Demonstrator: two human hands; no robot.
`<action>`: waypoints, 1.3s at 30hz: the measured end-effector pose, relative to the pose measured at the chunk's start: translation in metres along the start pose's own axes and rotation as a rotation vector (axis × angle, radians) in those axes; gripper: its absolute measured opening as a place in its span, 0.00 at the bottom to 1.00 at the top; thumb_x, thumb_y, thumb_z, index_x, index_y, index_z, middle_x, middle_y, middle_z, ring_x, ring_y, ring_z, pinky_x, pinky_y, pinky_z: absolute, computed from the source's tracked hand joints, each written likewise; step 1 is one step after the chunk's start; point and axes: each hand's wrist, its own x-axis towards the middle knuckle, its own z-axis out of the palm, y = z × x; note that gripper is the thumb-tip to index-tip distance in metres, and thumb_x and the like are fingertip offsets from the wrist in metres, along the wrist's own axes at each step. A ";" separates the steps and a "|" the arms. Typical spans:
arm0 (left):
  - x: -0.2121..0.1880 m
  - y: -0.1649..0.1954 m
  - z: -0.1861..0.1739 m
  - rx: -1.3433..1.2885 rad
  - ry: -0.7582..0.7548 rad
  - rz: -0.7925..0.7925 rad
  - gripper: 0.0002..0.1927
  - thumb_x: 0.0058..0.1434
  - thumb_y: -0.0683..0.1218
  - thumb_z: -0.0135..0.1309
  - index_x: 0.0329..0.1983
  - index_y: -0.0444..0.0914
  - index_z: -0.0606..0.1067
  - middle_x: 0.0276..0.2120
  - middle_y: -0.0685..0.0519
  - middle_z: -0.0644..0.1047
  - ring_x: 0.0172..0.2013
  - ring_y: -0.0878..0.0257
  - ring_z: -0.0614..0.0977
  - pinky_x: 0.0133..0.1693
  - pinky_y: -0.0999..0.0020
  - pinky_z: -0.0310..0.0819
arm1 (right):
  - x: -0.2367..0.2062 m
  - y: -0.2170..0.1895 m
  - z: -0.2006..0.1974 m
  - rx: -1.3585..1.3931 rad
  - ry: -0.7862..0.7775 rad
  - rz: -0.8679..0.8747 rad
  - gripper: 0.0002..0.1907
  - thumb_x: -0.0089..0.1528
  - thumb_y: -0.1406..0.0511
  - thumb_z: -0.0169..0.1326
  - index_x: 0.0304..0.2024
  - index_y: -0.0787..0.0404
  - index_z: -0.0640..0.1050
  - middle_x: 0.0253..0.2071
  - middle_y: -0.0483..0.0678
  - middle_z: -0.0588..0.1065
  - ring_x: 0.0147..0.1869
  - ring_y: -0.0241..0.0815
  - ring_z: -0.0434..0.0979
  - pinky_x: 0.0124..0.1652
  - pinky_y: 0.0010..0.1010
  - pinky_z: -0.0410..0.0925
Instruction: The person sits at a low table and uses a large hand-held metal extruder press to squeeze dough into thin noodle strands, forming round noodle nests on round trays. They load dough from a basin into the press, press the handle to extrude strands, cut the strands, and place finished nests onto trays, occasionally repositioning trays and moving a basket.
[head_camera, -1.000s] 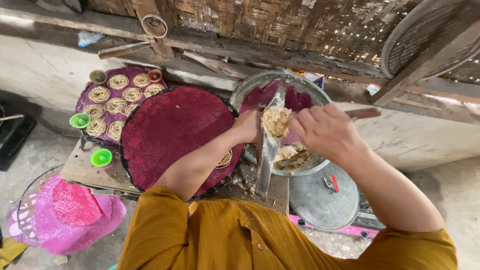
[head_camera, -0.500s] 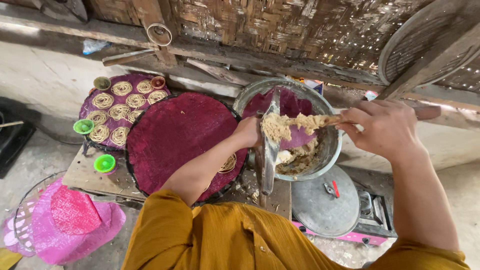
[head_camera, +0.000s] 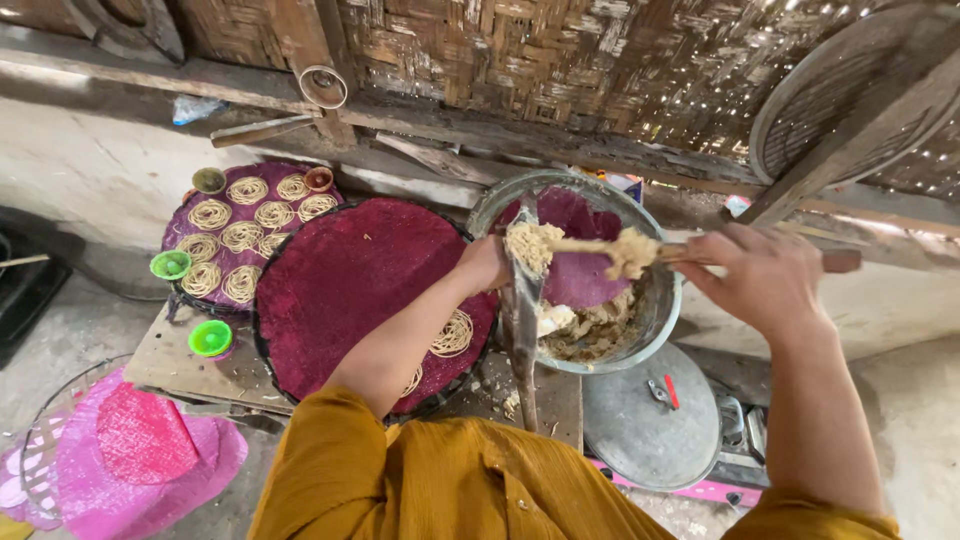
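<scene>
My left hand (head_camera: 483, 264) grips the top of an upright metal noodle press (head_camera: 524, 345) whose mouth is heaped with pale dough (head_camera: 530, 243). The press stands between a round dark-red woven tray (head_camera: 350, 275) and a metal bowl (head_camera: 662, 305). My right hand (head_camera: 762, 278) holds a wooden stick (head_camera: 840, 261) by its handle, level over the bowl. A lump of dough (head_camera: 630, 252) clings to the stick's tip, beside the press mouth. More dough lies in the bowl's bottom. Two noodle coils (head_camera: 455, 333) rest on the red tray, partly hidden by my left forearm.
A purple tray (head_camera: 190, 262) at the back left carries several noodle coils, with small green cups (head_camera: 171, 265) (head_camera: 210, 338) beside it. A round metal lid (head_camera: 640, 425) lies below the bowl. Pink woven mats (head_camera: 130, 450) lie at the lower left. A woven bamboo wall stands behind.
My right hand rose out of the bowl and drew to the right, bringing the stick with dough up level with the press mouth. My left hand stayed on the press.
</scene>
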 end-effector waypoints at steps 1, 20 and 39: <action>0.002 -0.001 -0.001 -0.045 0.033 0.020 0.19 0.61 0.52 0.55 0.48 0.35 0.79 0.47 0.37 0.80 0.47 0.43 0.82 0.50 0.52 0.76 | -0.001 0.009 0.005 0.012 0.067 0.010 0.13 0.58 0.49 0.67 0.34 0.46 0.81 0.32 0.41 0.79 0.35 0.45 0.80 0.35 0.38 0.70; -0.014 0.024 0.038 -0.010 0.233 0.358 0.17 0.56 0.51 0.57 0.47 0.39 0.80 0.49 0.39 0.79 0.50 0.39 0.79 0.52 0.49 0.74 | 0.047 -0.013 -0.018 0.034 -0.590 -0.089 0.21 0.61 0.40 0.50 0.42 0.42 0.82 0.30 0.44 0.82 0.32 0.49 0.83 0.33 0.43 0.73; 0.006 -0.001 0.029 -0.041 0.167 0.180 0.16 0.53 0.49 0.59 0.43 0.39 0.81 0.41 0.36 0.81 0.46 0.38 0.81 0.48 0.48 0.76 | 0.029 -0.012 -0.040 0.012 0.110 -0.240 0.08 0.59 0.55 0.65 0.34 0.49 0.81 0.36 0.41 0.80 0.36 0.44 0.80 0.35 0.34 0.70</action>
